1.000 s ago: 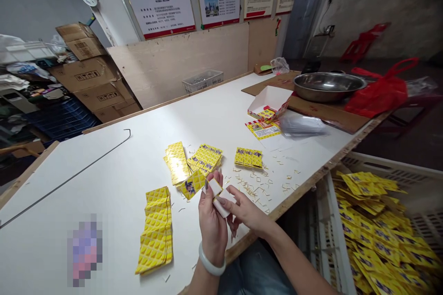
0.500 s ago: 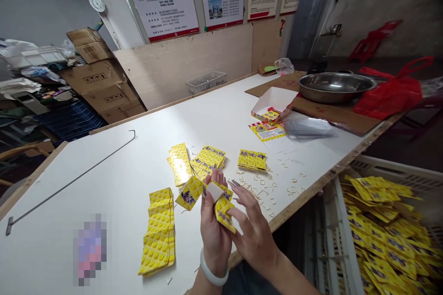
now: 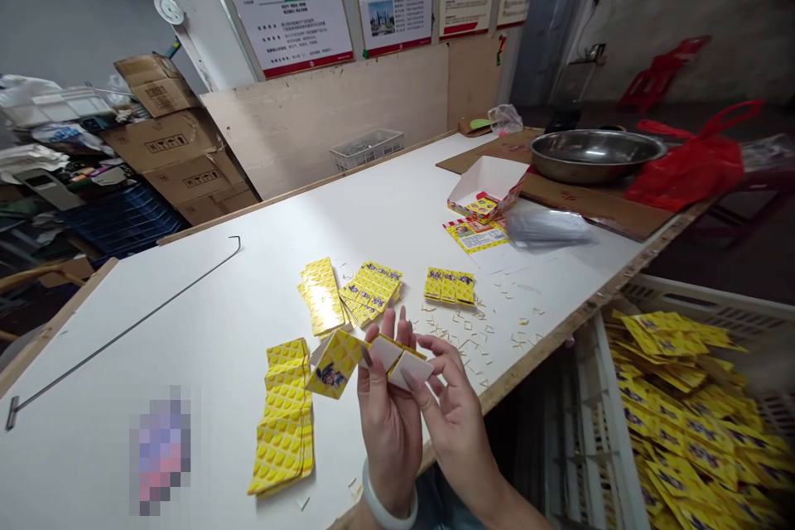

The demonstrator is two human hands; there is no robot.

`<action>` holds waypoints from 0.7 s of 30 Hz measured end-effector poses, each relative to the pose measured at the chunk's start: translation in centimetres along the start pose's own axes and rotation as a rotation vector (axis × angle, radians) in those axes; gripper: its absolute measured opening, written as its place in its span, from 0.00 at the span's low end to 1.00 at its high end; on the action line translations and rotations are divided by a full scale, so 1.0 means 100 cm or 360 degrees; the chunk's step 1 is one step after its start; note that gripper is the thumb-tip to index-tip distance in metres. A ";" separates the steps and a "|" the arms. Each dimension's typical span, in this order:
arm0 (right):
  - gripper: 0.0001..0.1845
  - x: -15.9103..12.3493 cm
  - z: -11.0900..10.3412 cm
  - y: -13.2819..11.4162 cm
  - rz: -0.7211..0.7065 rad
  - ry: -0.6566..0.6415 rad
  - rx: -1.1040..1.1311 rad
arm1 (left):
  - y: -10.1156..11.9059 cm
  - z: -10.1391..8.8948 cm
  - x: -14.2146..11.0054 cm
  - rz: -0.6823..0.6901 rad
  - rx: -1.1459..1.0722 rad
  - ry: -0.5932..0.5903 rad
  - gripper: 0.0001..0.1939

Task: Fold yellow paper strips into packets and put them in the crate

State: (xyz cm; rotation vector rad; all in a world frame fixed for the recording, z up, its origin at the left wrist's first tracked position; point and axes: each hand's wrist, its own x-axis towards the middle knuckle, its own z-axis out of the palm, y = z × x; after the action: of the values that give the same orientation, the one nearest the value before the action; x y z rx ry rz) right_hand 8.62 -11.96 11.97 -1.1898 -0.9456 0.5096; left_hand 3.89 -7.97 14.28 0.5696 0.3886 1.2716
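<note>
Both my hands hold one folded yellow printed card strip (image 3: 335,364) above the table's near edge. My left hand (image 3: 388,410), with a pale bangle at the wrist, pinches its middle between thumb and fingers; a panel with a cartoon figure sticks out to the left. My right hand (image 3: 456,414) grips the right end, where white inner faces show. Beside my left hand lies a stack of yellow card strips (image 3: 282,414). Farther back are a second yellow stack (image 3: 323,294), a pile of printed cards (image 3: 373,290) and a smaller set of cards (image 3: 450,286).
Paper scraps (image 3: 465,335) litter the table to the right. Behind lie an open carton (image 3: 490,182), clear plastic sleeves (image 3: 546,228), a metal basin (image 3: 596,153) and a red bag (image 3: 696,161). A crate (image 3: 602,397) with yellow packets stands right; a metal rod (image 3: 130,323) lies left.
The right end of the card strip has turned, so its white inner face shows instead of its yellow print. My right hand has shifted with it, its thumb now on the white panel.
</note>
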 end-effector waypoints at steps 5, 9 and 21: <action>0.22 0.001 0.007 0.002 0.0145 0.0109 0.0273 | -0.003 -0.002 0.001 0.0046 0.0053 0.0043 0.13; 0.18 0.020 -0.009 -0.006 0.0241 -0.0270 -0.0019 | -0.004 -0.013 0.009 0.0074 0.0194 0.0058 0.16; 0.16 0.011 -0.012 0.049 0.0177 -0.0536 -0.0301 | 0.006 -0.059 0.029 0.0496 0.1687 0.0104 0.23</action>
State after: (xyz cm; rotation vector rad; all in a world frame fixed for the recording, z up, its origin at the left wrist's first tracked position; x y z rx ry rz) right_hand 10.88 -10.18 7.72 -1.3573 -1.2401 0.7380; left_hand 0.78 -3.94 10.04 1.5258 1.0773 1.3179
